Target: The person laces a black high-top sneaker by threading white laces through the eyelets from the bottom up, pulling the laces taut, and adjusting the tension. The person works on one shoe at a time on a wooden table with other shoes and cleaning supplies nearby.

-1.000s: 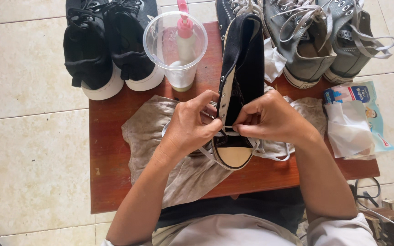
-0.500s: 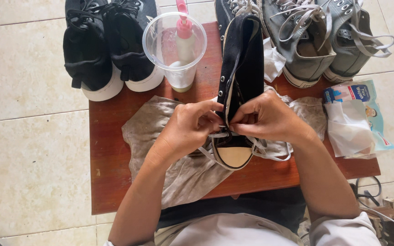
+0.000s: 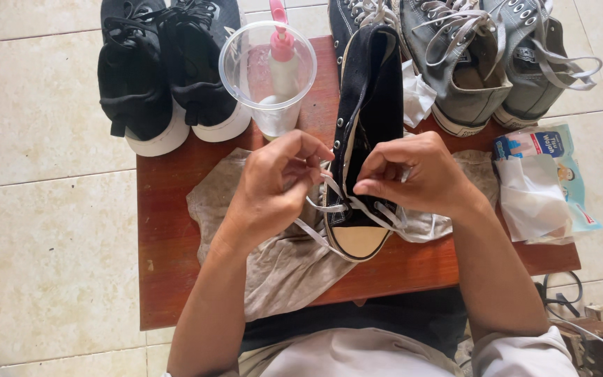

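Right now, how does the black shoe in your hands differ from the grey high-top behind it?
The black high-top shoe is laced only near the toe, its upper eyelets empty; the grey high-top is laced throughout. The black one lies on the rag between left hand and right hand; the grey one stands untouched. Both have white laces and pale soles.

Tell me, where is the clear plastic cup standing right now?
In the head view, the clear plastic cup stands at the table's far edge, between the black sneakers on its left and the dark high-top shoe.

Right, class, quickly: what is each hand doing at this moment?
Left hand: fingers pinched shut on the white lace of the black shoe.
Right hand: fingers closed on the same lace.
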